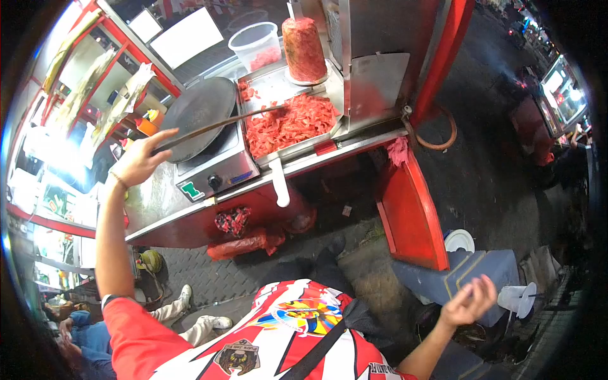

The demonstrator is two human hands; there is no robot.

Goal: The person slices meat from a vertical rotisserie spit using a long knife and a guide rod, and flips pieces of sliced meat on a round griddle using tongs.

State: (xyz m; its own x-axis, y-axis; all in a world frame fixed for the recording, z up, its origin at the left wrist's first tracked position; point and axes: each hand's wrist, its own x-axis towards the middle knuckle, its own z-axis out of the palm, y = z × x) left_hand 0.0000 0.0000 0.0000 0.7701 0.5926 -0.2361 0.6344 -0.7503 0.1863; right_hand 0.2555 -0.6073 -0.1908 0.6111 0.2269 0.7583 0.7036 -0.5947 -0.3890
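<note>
My left hand (140,158) grips one end of a long, thin, brownish tool (212,129), whose exact kind I cannot tell. It slants across the black round griddle (199,114), and its far tip lies over a heap of red sliced meat (294,126) in a metal tray (267,153). Behind the heap, a red cone of stacked meat (304,50) stands upright on a spit. Away to the right, my right hand (470,301) hangs in the air with loosely bent fingers apart, holding nothing, near a clear plastic cup (516,299).
A clear plastic tub (255,47) stands behind the tray. Sauce bottles (150,122) are left of the griddle. A white handle-shaped piece (278,182) juts from the counter front. An opened red door (411,212) and a grey-blue box (465,272) stand at right. Another person (88,342) is at lower left.
</note>
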